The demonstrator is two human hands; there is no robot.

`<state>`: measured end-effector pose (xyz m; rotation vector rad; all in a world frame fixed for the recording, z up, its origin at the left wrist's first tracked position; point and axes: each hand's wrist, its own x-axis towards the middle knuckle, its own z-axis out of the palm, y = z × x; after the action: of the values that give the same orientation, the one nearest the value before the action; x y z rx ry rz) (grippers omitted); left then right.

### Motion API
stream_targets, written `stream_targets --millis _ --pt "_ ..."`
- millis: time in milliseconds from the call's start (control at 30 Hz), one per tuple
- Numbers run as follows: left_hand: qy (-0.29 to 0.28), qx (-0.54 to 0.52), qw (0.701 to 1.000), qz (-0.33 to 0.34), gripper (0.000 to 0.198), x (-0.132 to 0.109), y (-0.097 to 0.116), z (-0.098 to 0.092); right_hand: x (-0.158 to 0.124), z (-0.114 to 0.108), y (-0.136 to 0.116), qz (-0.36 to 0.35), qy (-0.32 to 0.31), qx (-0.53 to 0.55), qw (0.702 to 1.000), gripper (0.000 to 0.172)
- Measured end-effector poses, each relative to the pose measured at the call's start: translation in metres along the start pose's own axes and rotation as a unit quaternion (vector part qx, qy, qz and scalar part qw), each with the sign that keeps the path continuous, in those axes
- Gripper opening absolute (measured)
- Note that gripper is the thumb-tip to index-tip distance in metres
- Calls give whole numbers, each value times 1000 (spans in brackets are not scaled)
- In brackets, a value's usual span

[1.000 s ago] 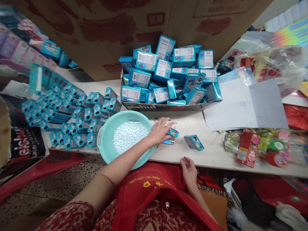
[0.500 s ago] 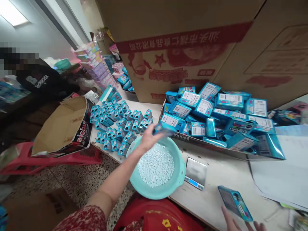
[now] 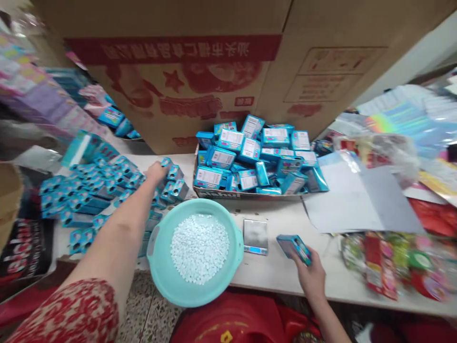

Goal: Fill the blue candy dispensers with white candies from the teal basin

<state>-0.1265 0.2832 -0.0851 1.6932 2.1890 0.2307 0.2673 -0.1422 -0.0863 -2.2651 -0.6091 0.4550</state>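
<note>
My right hand (image 3: 311, 271) is closed round a blue candy box (image 3: 293, 247) at the table's right, thumb on one side and fingers on the other. My left hand (image 3: 156, 174) reaches among small upright blue boxes and is closed on a blue box (image 3: 166, 163) at the back of the group; its fingers are partly hidden. Between my hands stands a mint-green basin (image 3: 159, 281) with many pale blue candies (image 3: 200, 247) in it. A small digital scale (image 3: 255, 233) lies right of the basin, its pan bare.
Behind the scale, an open carton (image 3: 221, 194) is heaped with blue boxes. A big brown carton (image 3: 214, 95) stands at the back. Rows of blue boxes (image 3: 89, 190) fill the left. White sheets (image 3: 342, 200) and coloured packets (image 3: 382, 262) lie at the right. A red stool (image 3: 228, 319) is below.
The view has turned right. My left hand has moved with a box from above the basin to the group at left. My right hand has closed on the box beside the scale.
</note>
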Motion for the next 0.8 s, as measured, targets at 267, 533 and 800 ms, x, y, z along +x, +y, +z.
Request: stream_targets --millis 267,533,800 --pt "215 -143 948 183 20 -107 -14 9 3 61 -30 -170 -146 34 974 45" --pt "-127 -65 938 317 35 -305 12 124 -20 47 -17 -216 -20 44 975 58" --pt "-270 59 878 390 34 -325 -4 111 -115 71 -28 39 -466 140 872 45"
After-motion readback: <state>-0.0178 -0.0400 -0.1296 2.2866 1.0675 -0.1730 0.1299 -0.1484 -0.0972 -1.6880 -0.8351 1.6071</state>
